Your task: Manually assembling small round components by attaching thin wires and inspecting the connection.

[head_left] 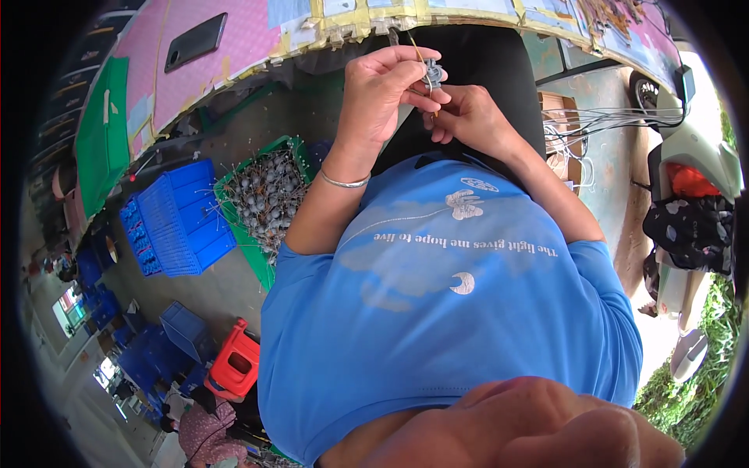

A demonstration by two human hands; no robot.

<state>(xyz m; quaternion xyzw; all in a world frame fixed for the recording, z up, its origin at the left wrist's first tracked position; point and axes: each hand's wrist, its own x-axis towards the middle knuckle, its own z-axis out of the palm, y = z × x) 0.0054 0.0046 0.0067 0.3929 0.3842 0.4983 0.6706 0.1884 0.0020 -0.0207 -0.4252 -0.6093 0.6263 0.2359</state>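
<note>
Hands meet just below the taped edge of the work table. The left hand has its fingers curled and pinches one small grey part from above, a thin yellowish wire rising from it toward the table edge. The right hand is folded close under the part, its fingertips pressed against the same piece, so both hands touch it and each other. One silver bangle circles the left wrist.

One dark phone lies flat on the pink table covering, well apart from the hands. Under the table, to the person's left, one green crate holds a heap of grey round parts with wire leads, too many to count. Just beside it lies one blue crate, tipped on its side. More blue crates are stacked farther off; their number cannot be told. One red stool stands near them.

To the person's right, a bundle of thin pale wires stretches across above a brown box, and one scooter is parked beside the grass.
</note>
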